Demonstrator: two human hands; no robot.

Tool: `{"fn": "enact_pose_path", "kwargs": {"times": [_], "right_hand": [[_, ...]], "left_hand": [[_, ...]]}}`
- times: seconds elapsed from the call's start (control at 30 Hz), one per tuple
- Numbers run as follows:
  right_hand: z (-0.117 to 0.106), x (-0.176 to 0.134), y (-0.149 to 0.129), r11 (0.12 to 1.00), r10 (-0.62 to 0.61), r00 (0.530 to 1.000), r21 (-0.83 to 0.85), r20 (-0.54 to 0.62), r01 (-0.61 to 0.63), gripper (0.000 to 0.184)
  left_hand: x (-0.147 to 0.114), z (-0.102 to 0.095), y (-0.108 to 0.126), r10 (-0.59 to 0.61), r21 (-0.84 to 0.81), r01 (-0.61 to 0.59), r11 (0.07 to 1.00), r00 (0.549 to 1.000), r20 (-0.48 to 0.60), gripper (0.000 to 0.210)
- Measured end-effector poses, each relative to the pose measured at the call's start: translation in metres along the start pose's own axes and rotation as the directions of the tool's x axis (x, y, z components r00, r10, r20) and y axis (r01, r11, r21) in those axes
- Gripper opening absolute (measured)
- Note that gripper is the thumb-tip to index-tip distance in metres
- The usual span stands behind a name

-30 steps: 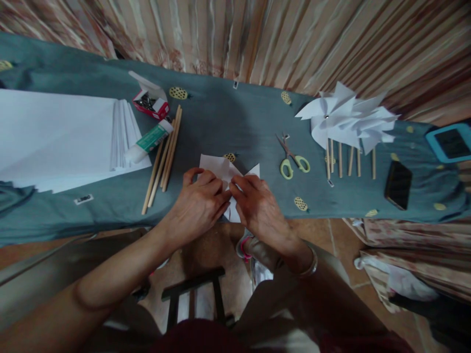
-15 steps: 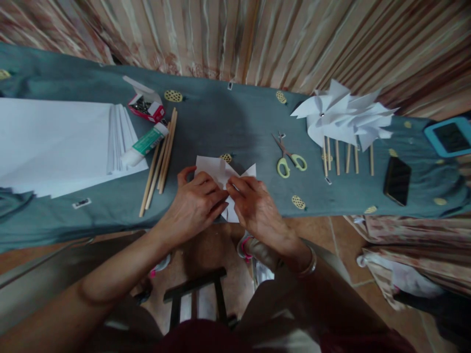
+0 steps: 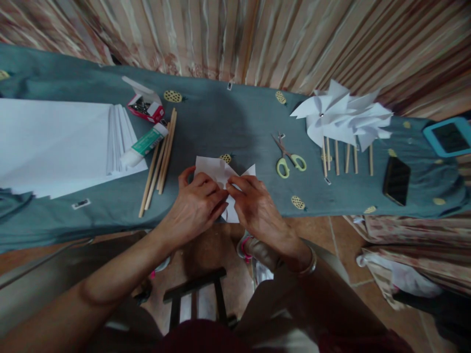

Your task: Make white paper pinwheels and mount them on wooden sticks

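Observation:
A white sheet of paper with cut, pointed corners lies at the table's front edge, under both hands. My left hand is closed on its left part, fingertips near the middle. From the other side my right hand pinches the paper close to the centre, its fingers almost meeting the left ones. The fingers hide the middle of the sheet. Right of the hands rest scissors with yellow-green handles, blades apart. Finished white paper pinwheels on wooden sticks are stacked farther right.
At left lie a stack of white paper, a glue tube, several wooden sticks and an open red box of small metal pins. A black phone and a blue-framed device sit at right. A pleated curtain hangs behind.

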State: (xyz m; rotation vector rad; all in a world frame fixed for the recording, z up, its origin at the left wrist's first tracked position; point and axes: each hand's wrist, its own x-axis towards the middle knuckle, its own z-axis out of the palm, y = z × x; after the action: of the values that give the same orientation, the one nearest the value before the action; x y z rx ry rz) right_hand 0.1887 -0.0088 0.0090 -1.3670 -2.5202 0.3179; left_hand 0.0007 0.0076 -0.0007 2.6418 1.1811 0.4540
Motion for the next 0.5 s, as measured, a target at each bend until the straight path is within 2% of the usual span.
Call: {"fn": "enact_pose_path", "kwargs": {"times": [0.27,0.5], "right_hand": [[-0.0021,0.0007,-0.0009,1.000,0.012,1.000,0.028,0.026,-0.013,0.036],[-0.0007,0.0004,-0.0006,0.999,0.001,0.999,-0.047,0.044,0.001,0.034]], "left_hand": [[0.0010,0.0017,0.0005,-0.017,0.023,0.016,1.000,1.000,0.019,0.026],[0.0006,0.0024,-0.0004,-0.020,0.013,0.020,1.000,1.000,0.002,0.024]]}}
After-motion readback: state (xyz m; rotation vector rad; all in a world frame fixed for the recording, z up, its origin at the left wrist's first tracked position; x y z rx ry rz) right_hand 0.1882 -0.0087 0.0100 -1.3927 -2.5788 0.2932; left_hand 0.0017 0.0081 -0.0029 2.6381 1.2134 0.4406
